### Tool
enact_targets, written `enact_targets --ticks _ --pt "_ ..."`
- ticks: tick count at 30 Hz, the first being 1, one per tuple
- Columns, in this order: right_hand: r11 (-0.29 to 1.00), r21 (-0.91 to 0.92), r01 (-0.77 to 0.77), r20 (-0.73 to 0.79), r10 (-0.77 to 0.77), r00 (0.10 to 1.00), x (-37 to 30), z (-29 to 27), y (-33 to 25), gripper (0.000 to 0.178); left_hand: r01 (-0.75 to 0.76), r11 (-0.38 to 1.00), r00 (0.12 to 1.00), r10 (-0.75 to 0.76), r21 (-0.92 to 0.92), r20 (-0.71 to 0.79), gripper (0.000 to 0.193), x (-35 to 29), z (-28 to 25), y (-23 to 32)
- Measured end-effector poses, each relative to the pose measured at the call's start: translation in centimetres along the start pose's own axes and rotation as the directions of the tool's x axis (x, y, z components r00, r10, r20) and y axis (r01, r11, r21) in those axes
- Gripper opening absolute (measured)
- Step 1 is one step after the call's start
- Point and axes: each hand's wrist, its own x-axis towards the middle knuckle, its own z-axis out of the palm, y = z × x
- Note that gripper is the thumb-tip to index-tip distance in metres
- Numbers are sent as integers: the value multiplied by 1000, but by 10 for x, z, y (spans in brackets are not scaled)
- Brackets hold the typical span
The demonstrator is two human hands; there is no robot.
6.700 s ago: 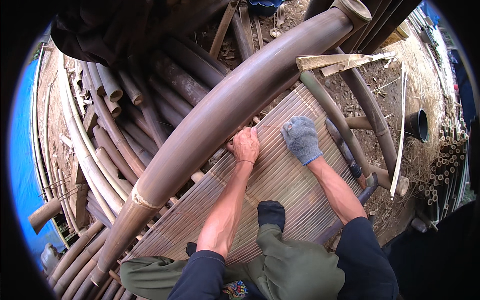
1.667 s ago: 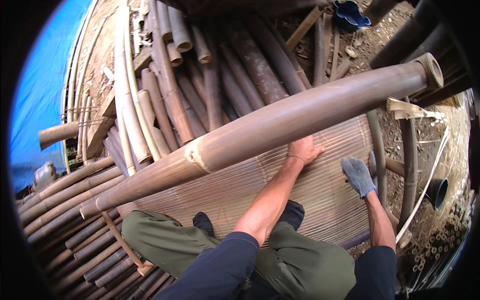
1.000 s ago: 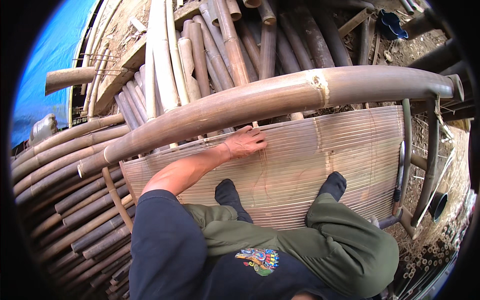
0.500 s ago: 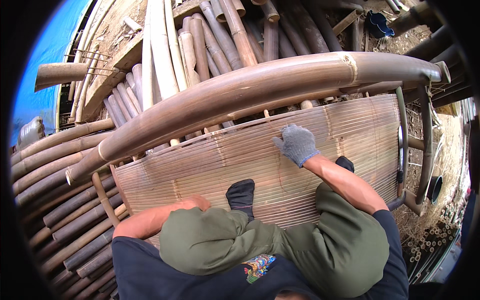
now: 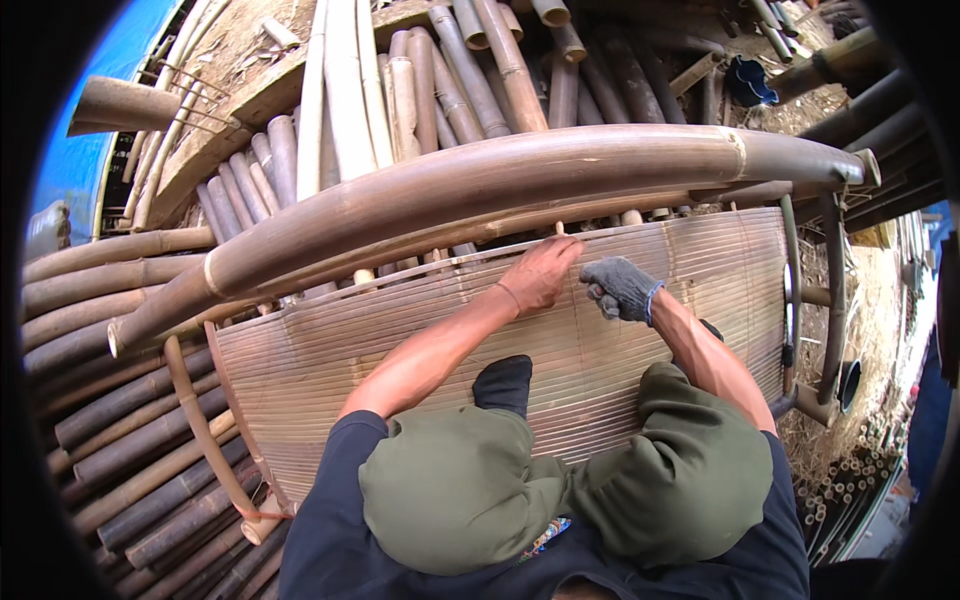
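I squat on a seat of narrow bamboo slats (image 5: 310, 345), a dark-shod foot (image 5: 503, 384) between my knees. My bare left hand (image 5: 538, 276) reaches to the far edge of the slats, fingers closed together beside a small light peg (image 5: 560, 228). Whatever they pinch is hidden or too small to name. Just to its right, my right hand (image 5: 618, 288), in a grey knitted glove, is curled closed above the slats; its contents cannot be made out. A thin reddish line (image 5: 582, 335), perhaps thread, runs down the slats below the hands.
A thick curved bamboo pole (image 5: 460, 180) spans the seat's far side as a rail. Bamboo poles (image 5: 150, 415) lie stacked at left, with more cut lengths (image 5: 440, 90) beyond the rail. A bamboo side frame (image 5: 832, 300) stands at right. Blue sheeting (image 5: 95, 130) hangs far left.
My left hand has moved from beside my left knee up to the seat's far edge, next to my right. The gloved right hand has gone from spread fingers to curled. The view has shifted slightly.
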Motion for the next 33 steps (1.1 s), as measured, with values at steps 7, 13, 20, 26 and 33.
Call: enact_targets --ticks 7,13,20,26,33 --pt "812 -507 289 -415 -524 744 -168 -25 -42 22 445 824 812 -536 -350 -230 14 31 7 20" --pt "844 -348 409 -704 -523 481 -98 -77 -47 29 600 796 788 -572 78 -228 18 -3 20 -40" --pt "502 -818 -281 -575 -688 444 34 -36 -45 29 619 715 766 -641 324 -48 42 1 40 -38" --pt "309 -946 -98 -291 -679 674 75 -2 -32 29 766 597 573 -802 238 167 41 26 25 -33" --pt "562 -823 83 -170 -383 908 90 -4 -60 27 651 701 712 -697 290 85 35 41 44 -63"
